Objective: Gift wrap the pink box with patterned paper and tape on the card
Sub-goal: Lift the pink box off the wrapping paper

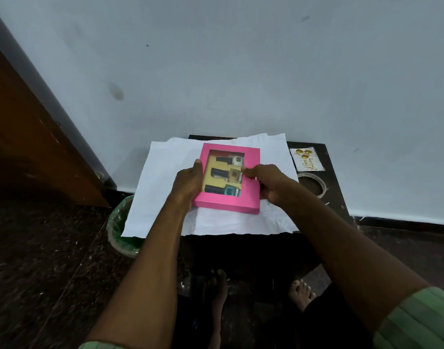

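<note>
Two green sleeves [414, 321] sit at the bottom edge of the frame, both cut off by it; the bare forearms run up from them toward the centre, and two bare feet [301, 292] show dimly on the dark floor between them. The left hand [188, 181] grips the left edge of the pink box [251, 177], thumb on top and its fingers hidden beneath; the right hand [271, 183] holds the right edge, thumb stretched across the clear window, its other fingers curled out of sight. The box lies at the middle of the frame, over white paper [163, 187] whose pattern, if any, is not visible on this side; whether the box rests on the sheet or is lifted slightly cannot be told. Small bottles show through the window, too blurred to identify. The dark surface [334, 177] is mostly covered by the paper; at its right lie a card [307, 159] with gold shapes and unreadable script, and below it a tape roll [312, 185], partly hidden by the right hand. A green-lined bin [120, 227] peeks out at the lower left of the sheet.
</note>
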